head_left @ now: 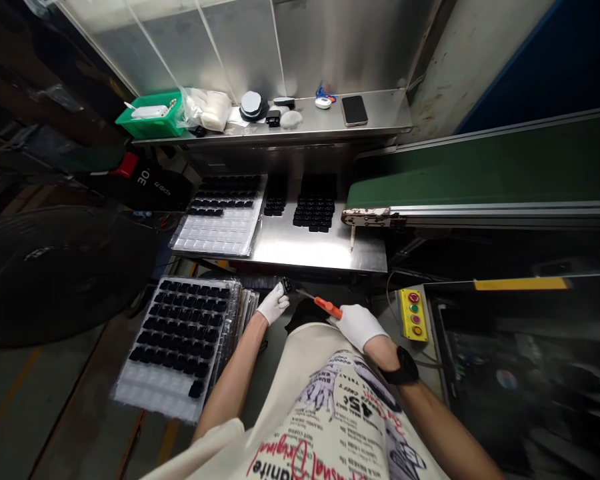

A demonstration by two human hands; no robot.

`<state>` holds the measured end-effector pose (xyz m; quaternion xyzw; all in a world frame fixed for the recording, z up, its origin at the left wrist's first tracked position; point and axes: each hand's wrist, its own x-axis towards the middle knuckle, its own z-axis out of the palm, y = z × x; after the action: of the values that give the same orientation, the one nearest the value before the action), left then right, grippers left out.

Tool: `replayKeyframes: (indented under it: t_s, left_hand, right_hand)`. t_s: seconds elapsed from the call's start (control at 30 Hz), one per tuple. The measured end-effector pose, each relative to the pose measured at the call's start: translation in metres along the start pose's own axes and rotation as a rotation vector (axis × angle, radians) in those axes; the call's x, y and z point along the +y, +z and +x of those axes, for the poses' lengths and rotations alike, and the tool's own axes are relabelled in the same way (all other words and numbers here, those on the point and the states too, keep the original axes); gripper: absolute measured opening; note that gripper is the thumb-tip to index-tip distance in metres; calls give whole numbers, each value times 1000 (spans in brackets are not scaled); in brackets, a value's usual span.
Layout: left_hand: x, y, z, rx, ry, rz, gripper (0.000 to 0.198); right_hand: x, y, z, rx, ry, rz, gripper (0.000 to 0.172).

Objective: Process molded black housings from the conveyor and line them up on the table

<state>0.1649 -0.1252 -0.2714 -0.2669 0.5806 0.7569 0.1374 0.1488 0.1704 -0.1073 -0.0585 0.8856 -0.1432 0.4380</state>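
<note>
My left hand (274, 304), in a white glove, pinches a small black plastic part (286, 285) in front of my body. Closed around the orange handle of a utility knife (327, 307) is my gloved right hand (359, 327); the tool's thin tip points left, toward the part, with a small gap between them. To the left, a clear blister tray (150, 387) on a stack carries rows of similar black parts (185, 327). On the steel table (300, 250) lies another clear tray (210, 233), partly filled, beside two blocks of black parts (316, 203).
A green conveyor belt (480, 170) reaches in from the right. Below it sits a yellow button box (413, 315). The back shelf (325, 127) carries a green bin (155, 123), a phone (355, 111) and small items. A large dark fan (65, 273) stands at left.
</note>
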Motion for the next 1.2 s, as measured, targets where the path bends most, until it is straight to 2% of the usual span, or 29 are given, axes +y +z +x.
replayKeyframes:
  t_s: [0.1, 0.2, 0.37, 0.57, 0.63, 0.73, 0.8, 0.87, 1.07, 1.2]
  left_hand:
    - [3, 3, -2, 46, 128, 152, 35]
    - [12, 1, -2, 17, 255, 316, 24]
    - [26, -8, 7, -217, 370, 577, 31]
    - [33, -10, 10, -513, 499, 915, 32]
    - [34, -8, 10, -576, 532, 1031, 33]
    - [30, -8, 13, -609, 544, 1163, 35]
    - [25, -11, 16, -580, 522, 1200, 34]
    - [17, -15, 18, -492, 477, 1191, 32]
    - [-9, -8, 16, -54, 249, 900, 20]
    - [-15, 4, 13, 27, 99, 630, 39]
  right_hand:
    - [0, -6, -3, -10, 0, 5, 43]
    - [1, -16, -6, -5, 4, -8, 41]
    - [1, -28, 3, -22, -4, -95, 40]
    - [6, -22, 19, -15, -75, -119, 37]
    - [9, -17, 24, -23, -74, -111, 34]
    - [14, -10, 31, -34, -67, -106, 32]
    - [18, -5, 35, -16, -60, -104, 32]
    - [22, -1, 36, -2, -48, -109, 29]
    - [41, 12, 38, 39, -25, -35, 24]
    - [41, 9, 29, 51, -5, 28, 26]
